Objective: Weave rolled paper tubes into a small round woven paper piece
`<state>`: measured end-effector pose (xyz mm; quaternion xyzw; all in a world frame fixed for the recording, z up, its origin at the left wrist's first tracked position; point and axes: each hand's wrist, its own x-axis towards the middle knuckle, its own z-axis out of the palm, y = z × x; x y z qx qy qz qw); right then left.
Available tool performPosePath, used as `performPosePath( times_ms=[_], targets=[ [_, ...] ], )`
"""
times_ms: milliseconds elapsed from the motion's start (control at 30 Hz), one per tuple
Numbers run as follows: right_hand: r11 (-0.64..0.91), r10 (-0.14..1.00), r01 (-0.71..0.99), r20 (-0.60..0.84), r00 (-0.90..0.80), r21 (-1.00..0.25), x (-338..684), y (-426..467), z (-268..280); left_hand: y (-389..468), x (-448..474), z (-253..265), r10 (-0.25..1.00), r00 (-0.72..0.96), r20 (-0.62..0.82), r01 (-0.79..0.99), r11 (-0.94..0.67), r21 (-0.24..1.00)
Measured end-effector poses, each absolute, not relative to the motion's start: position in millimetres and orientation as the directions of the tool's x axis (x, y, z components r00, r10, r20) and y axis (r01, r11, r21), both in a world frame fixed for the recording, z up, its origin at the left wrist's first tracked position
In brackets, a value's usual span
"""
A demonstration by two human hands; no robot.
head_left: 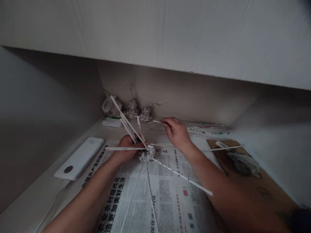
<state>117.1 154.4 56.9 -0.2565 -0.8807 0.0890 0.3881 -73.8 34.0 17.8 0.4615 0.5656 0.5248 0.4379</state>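
1. The woven paper piece [147,154] is at the left hand [125,149], just beyond the fingertips on their right side, above the printed newspaper [167,191]; whether it touches the sheet I cannot tell.
2. The left fingers are clamped on the woven piece's edge and the bases of several upright strips [128,129]; strips partly hide the exact grip.
3. The right hand [178,132] is raised beyond the woven piece and to its right, clear of it. Its thumb and fingers are pinched together on a thin paper strip [157,122], whose pale end pokes out leftward. Whether this strip joins the weave I cannot tell.
4. The woven piece is small and rounded, a tight coil of off-white paper speckled with dark print.
5. Long rolled strips spread from it on all sides: some lean up and away past the left hand, one lies level to the left, one slants down to the right, and others run toward the near edge.
6. Behind, near the back wall, stand a taller woven form [132,109] and a shorter woven form [146,114], in similar speckled paper.
7. A white power bank [81,157] lies left of the newspaper.
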Motion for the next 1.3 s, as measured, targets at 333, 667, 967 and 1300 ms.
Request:
performPosePath(
  times_ms=[333,667,967,1300],
  targets=[
    [0.934,0.257,0.352,0.802,-0.539,-0.063,137,102,69,30,-70,34,0.927,-0.350,0.137,-0.061,-0.168,0.984],
    [0.909,0.415,0.291,0.702,-0.579,-0.297,135,97,68,29,-66,30,0.954,-0.246,0.171,0.004,-0.176,0.984],
    [0.845,0.514,0.216,0.631,-0.582,-0.489,127,81,76,20,-55,42,0.977,-0.141,0.159,-0.040,-0.166,0.985],
    [0.760,0.606,0.219,0.546,-0.578,-0.612,126,75,79,19,-53,42,0.955,-0.063,0.289,-0.012,-0.290,0.957]
  ],
)
